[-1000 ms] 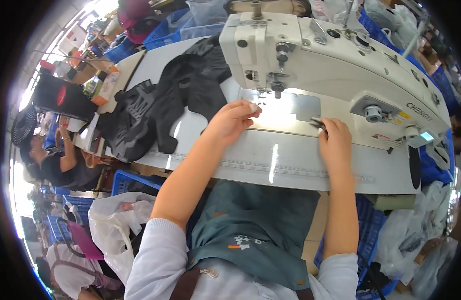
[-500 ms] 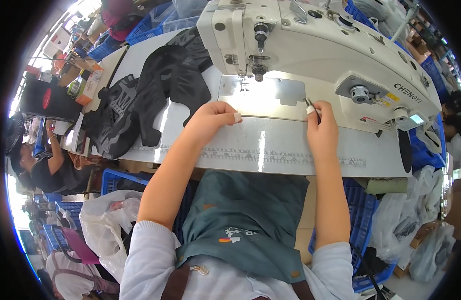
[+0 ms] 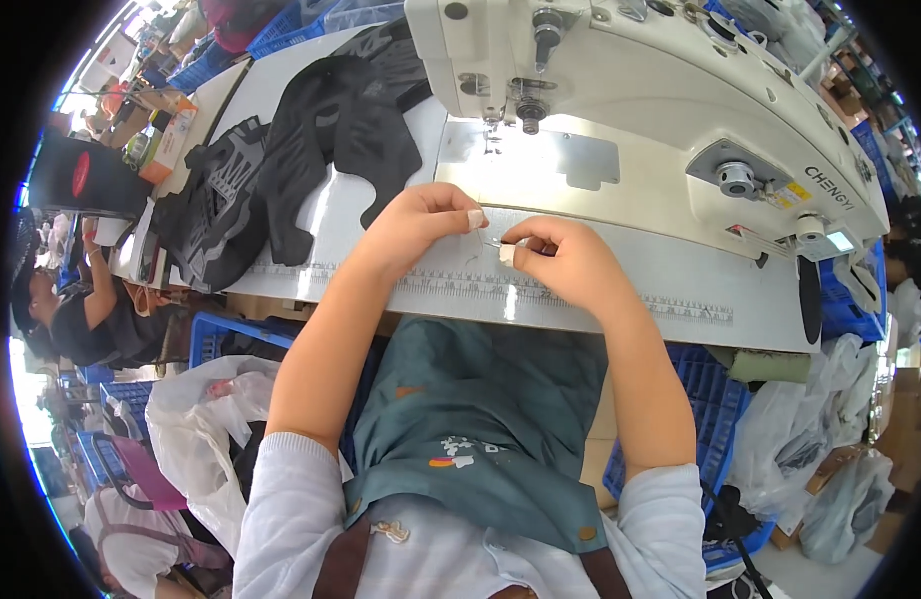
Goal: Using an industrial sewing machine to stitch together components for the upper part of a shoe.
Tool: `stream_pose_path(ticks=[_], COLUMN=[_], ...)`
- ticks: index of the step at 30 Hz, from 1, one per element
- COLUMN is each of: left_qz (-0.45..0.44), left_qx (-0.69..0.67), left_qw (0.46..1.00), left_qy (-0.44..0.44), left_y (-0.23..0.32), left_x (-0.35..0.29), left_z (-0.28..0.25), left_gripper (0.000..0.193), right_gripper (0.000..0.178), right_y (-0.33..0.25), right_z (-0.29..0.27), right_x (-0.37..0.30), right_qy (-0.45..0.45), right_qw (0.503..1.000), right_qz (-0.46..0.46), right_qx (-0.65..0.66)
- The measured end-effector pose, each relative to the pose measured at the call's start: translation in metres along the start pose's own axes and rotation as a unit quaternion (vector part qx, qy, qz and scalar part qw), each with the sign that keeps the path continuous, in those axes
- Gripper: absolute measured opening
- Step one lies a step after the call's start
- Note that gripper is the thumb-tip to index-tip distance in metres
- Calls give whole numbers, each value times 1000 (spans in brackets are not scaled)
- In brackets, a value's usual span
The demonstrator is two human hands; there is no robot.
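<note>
My left hand (image 3: 412,228) is closed in a pinch over the front of the table, white tape round a fingertip. From it hangs a thin thread (image 3: 481,236), faint against the pale surface. Close on its right, my right hand (image 3: 565,262) is also closed, with white tape on the thumb. It grips small tweezers (image 3: 493,243); only their bright tip shows, pointing at the thread. The rest of the tool is hidden by the fingers. Just beyond both hands stands a white sewing machine (image 3: 640,110), its needle area (image 3: 493,140) lit.
Black and grey cut fabric pieces (image 3: 320,150) lie on the table's left. A printed ruler strip (image 3: 430,285) runs along its front edge. Blue crates (image 3: 700,399) and a white plastic bag (image 3: 196,429) flank my lap. Another person (image 3: 81,309) sits at far left.
My right hand has moved left and nearer me, from beside the machine's bed to my left hand, carrying the tweezers. My left hand has stayed nearly in place, still pinched.
</note>
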State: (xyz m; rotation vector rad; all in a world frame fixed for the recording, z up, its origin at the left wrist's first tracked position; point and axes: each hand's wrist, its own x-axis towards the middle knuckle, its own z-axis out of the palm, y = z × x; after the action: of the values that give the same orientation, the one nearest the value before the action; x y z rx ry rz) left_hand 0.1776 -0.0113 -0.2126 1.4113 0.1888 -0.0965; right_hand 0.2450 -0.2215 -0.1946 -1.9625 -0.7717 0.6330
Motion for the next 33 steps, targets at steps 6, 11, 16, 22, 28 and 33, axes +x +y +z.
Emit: stream_pose_path(ticks=[6, 11, 16, 22, 28, 33], left_qz=[-5, -17, -11, -15, 14, 83], left_qx=[38, 50, 60, 67, 56, 134], left_qw=[999, 999, 998, 998, 998, 986], left_qy=[7, 8, 2, 0, 3, 62], left_y=[1, 3, 4, 6, 2, 3], left_x=[0, 0, 1, 0, -4, -9], left_z=[2, 1, 1, 4, 7, 12], left_gripper=[11, 9, 9, 9, 12, 10], right_gripper=[27, 25, 22, 27, 30, 42], right_y=[-4, -14, -31, 25, 1, -23], right_z=[3, 5, -6, -58, -17, 9], right_x=[7, 10, -17, -1, 18, 46], right_qy=[-18, -26, -226, 196, 216, 45], right_qw=[999, 998, 970, 945, 886, 946], right_qz=[27, 46, -67, -24, -241, -298], right_qx=[-9, -20, -57, -262, -331, -117])
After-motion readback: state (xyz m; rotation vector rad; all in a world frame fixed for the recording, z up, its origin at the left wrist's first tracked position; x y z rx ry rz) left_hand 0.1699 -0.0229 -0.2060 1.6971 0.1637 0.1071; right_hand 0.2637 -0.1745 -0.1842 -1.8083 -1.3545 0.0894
